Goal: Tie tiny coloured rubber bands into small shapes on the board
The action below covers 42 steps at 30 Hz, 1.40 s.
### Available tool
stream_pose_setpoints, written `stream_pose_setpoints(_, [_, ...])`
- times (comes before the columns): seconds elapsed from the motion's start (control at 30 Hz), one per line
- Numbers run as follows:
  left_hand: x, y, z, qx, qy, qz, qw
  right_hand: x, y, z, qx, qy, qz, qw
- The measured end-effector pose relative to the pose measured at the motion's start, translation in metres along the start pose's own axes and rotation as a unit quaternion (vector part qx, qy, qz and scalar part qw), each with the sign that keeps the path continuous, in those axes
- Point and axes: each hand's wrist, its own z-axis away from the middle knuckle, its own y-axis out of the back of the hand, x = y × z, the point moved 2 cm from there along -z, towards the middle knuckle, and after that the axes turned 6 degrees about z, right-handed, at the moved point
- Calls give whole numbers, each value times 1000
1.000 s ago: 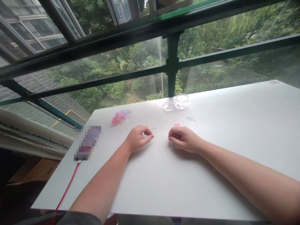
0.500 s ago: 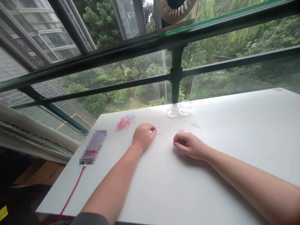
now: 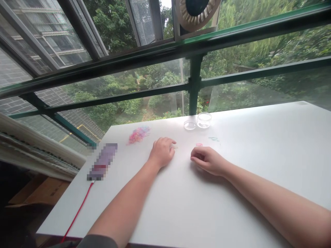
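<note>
My left hand [image 3: 162,151] rests on the white table with its index finger stretched out and its thumb apart. Right beside those fingertips lie a few small pale yellowish pieces [image 3: 175,146], too faint to name. My right hand [image 3: 208,161] lies on its side, fingers loosely curled in, and nothing shows in it. Just beyond its knuckles are small pink pieces [image 3: 199,144]. Thin green pieces [image 3: 214,139] lie a little farther back. To the left of my left hand is a loose pile of small pink, red and bluish pieces [image 3: 139,135].
A clear round jar [image 3: 204,121] stands open at the table's back edge, its clear lid [image 3: 189,126] beside it. On the left lies a blurred-out flat object [image 3: 103,162] with a red cable [image 3: 79,210]. A green railing [image 3: 196,82] runs behind the table [image 3: 258,137].
My left hand has shifted slightly right, and its index finger has straightened away from the thumb. The right hand has stayed in place. The camera view has tilted a little.
</note>
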Motion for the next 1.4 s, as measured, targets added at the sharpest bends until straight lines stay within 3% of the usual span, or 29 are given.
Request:
stream_pose_setpoints(0.23, [-2,-2,-3,-22,-3,30,999,1,0,-1,-1,3,15,1000])
stream_pose_setpoints(1.07, [-2,1,-4,-5,-13,27,1000,-1,1,-2,8,9,12,1000])
stream_pose_setpoints(1.4, [-34,20,6,67,-16,46,997,1,0,0,-9,1,9,1000])
